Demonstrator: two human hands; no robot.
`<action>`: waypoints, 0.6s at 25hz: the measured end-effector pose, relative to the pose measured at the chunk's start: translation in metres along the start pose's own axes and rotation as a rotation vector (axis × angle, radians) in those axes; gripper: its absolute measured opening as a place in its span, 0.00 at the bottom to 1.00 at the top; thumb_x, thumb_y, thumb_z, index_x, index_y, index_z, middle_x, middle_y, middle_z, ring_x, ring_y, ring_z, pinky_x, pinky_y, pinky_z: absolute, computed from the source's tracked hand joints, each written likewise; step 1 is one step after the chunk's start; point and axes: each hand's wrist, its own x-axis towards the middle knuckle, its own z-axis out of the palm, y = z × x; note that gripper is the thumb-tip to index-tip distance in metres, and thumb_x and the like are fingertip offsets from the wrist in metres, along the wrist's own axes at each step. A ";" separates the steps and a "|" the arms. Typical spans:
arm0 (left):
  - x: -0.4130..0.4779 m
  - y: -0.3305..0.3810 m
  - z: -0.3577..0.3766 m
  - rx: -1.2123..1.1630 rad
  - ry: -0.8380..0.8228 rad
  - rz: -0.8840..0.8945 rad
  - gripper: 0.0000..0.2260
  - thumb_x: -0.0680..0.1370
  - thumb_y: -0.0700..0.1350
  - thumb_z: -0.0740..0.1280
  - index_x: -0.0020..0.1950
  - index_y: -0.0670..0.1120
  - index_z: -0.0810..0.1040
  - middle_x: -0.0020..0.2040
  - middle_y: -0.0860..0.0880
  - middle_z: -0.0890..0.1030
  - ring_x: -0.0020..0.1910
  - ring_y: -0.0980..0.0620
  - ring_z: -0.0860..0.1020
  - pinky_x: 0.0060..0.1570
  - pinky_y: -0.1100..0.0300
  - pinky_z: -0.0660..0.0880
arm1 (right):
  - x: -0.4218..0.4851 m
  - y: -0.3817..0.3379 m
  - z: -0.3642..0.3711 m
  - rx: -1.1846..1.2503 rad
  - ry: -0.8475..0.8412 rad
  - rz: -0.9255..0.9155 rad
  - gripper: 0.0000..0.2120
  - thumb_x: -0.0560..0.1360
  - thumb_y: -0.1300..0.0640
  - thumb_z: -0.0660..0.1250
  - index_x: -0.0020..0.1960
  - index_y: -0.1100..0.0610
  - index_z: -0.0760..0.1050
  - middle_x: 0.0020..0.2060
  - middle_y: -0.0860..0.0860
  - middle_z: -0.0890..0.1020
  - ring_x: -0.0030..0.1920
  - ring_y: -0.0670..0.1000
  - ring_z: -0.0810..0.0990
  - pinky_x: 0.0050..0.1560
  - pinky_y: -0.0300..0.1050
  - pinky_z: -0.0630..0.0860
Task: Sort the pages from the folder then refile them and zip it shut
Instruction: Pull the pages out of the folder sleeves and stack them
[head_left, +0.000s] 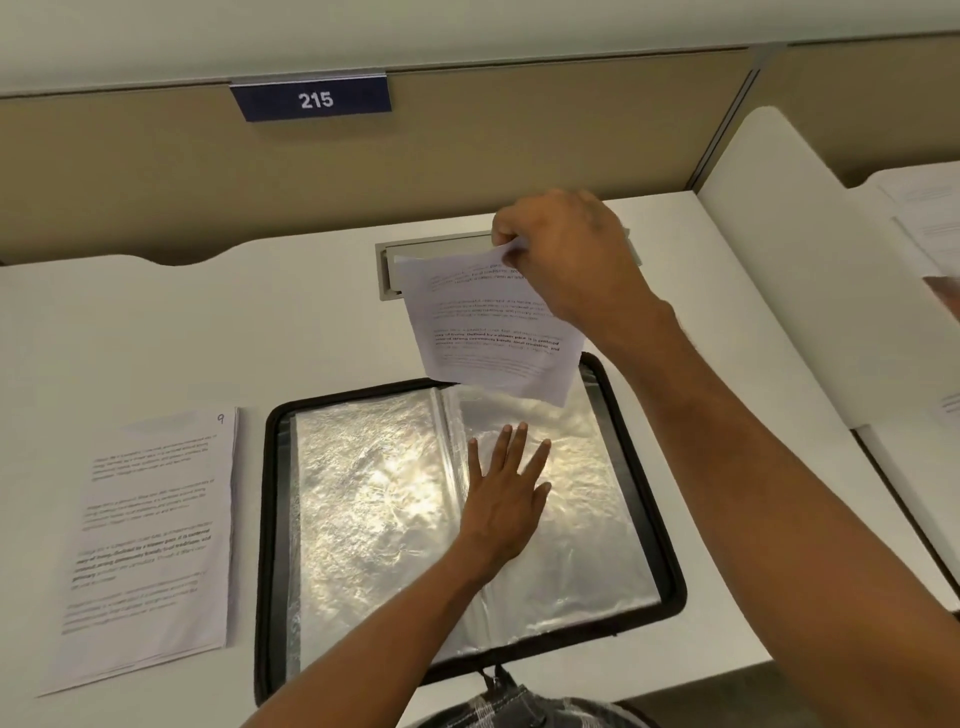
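A black zip folder (270, 519) lies open on the white desk, its clear plastic sleeves (374, 499) shining. My left hand (506, 488) rests flat, fingers spread, on the right-hand sleeve. My right hand (566, 254) is raised above the folder's far edge and pinches the top corner of a printed page (488, 332), which hangs tilted over the folder's upper right. A stack of printed pages (150, 535) lies left of the folder, its top sheet marked 9 in the corner.
A grey cable hatch (395, 270) is set in the desk behind the folder. A beige partition with a blue sign 215 (314, 100) stands at the back. More papers (930, 223) lie on the neighbouring desk to the right, beyond a white divider (779, 260).
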 end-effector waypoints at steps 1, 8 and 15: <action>-0.001 -0.003 -0.004 -0.019 0.016 0.001 0.26 0.86 0.59 0.47 0.85 0.56 0.55 0.86 0.48 0.50 0.85 0.48 0.45 0.79 0.33 0.43 | -0.006 -0.006 -0.007 -0.002 0.011 -0.016 0.05 0.70 0.62 0.69 0.40 0.52 0.79 0.35 0.47 0.81 0.37 0.50 0.75 0.38 0.48 0.75; -0.028 -0.046 -0.070 -0.758 0.611 -0.538 0.19 0.83 0.50 0.68 0.74 0.52 0.72 0.73 0.53 0.74 0.74 0.52 0.70 0.76 0.45 0.59 | -0.042 -0.052 -0.013 -0.032 0.082 -0.085 0.06 0.73 0.64 0.71 0.41 0.53 0.81 0.36 0.50 0.83 0.40 0.55 0.79 0.44 0.47 0.72; -0.073 -0.130 -0.168 -0.986 0.584 -0.416 0.18 0.79 0.49 0.75 0.68 0.52 0.80 0.61 0.55 0.84 0.62 0.55 0.80 0.60 0.60 0.78 | -0.057 -0.111 0.003 0.068 -0.059 -0.174 0.06 0.75 0.63 0.71 0.43 0.53 0.82 0.36 0.49 0.82 0.39 0.52 0.78 0.44 0.48 0.75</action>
